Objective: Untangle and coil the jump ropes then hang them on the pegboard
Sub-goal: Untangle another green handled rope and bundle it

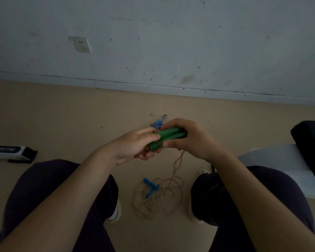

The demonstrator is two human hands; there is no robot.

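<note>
I have the pair of green handles (168, 139) side by side in both hands, held above the floor between my knees. Their long axis runs from near-left to far-right. My left hand (133, 144) pinches the near-left ends with curled fingers, and my right hand (189, 137) wraps round the far-right ends. The tan rope (178, 164) drops from under my right hand, so that hand is the nearer one to where the cord leaves the handles. It falls to a loose tangle of loops (158, 199) on the floor, near me and just below the hands.

I judge the next move is winding that cord, and it will have to come up from directly below, right of centre.

Lying in the tangle are two blue handles (151, 186), crossed, with the tan loops lying over and around them; whether they belong to the same knot I cannot tell. They could snag as the cord lifts. Beyond my hands a blue-and-white rope bundle (159, 123) rests on the floor. No pegboard is in view. A wall socket (82, 44) sits far left.
</note>
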